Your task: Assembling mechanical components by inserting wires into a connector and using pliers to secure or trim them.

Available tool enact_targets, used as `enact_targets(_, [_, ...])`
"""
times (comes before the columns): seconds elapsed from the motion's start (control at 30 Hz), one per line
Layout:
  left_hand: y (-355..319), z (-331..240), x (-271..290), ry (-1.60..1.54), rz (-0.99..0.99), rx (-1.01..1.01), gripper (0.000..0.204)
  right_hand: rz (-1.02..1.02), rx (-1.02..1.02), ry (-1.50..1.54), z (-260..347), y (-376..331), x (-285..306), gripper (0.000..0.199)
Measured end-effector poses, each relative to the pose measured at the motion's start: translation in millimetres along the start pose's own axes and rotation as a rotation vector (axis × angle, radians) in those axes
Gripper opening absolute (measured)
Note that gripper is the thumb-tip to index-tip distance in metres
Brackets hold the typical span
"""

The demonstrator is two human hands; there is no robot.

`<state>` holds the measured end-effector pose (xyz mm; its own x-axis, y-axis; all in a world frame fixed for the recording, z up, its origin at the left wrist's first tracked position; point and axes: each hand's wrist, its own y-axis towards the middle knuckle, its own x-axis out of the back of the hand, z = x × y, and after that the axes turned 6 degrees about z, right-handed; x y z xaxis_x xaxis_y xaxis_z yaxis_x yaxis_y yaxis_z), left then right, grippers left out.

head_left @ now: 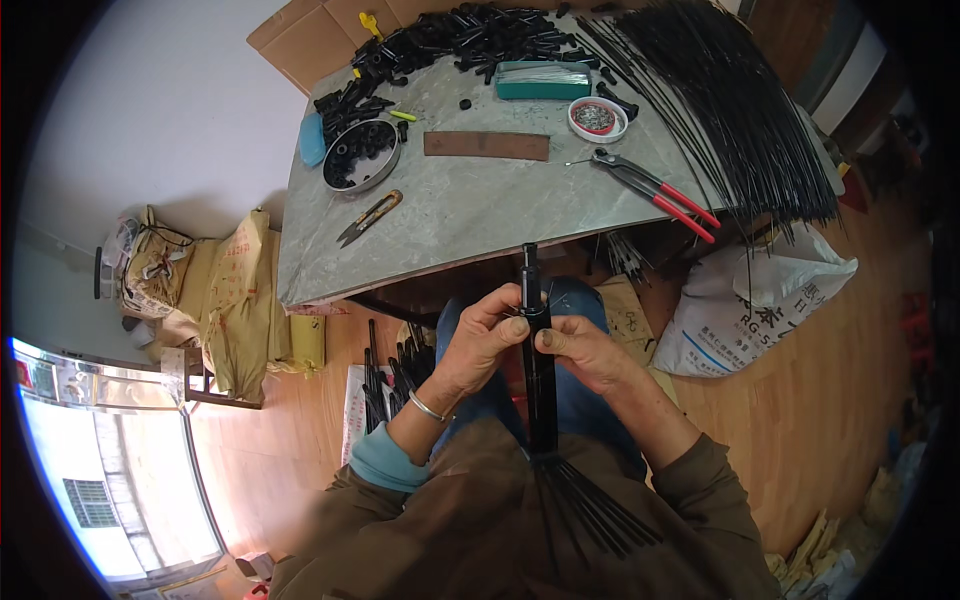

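Upright in front of my lap stands a long black tube (541, 400) with a narrower stepped top. Several thin black rods (600, 505) fan out from its lower end over my clothes. My left hand (488, 335) grips the tube near the collar below the stepped top, thumb pressed on it. From the other side my right hand (582, 350) pinches the same spot, its thumb against the tube. Fine thin wires stick out beside the fingers of my right hand; where they fasten is hidden.
The grey table (450, 200) ahead carries pincers (655, 190) with red handles, thread snips (371, 218), a brown strip (486, 146), a green box (543, 82), a tin of black caps (361, 156) and a heap of black rods (720, 110). A white sack (740, 310) stands at right.
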<state>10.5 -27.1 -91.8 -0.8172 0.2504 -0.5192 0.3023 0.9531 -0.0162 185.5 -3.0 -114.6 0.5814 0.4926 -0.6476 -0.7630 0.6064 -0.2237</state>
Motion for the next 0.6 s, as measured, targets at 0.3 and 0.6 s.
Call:
enact_targets(0.3, [0.0, 4.0, 3.8, -0.179, 0.051, 0.036, 0.039, -0.091, 0.04, -0.087, -6.2, -1.8, -6.6, 0.03])
enact_targets(0.6, [2.0, 0.2, 1.6, -0.028, 0.076, 0.004, 0.042, -0.101, 0.069, -0.027, -3.2, -4.3, -9.3, 0.025])
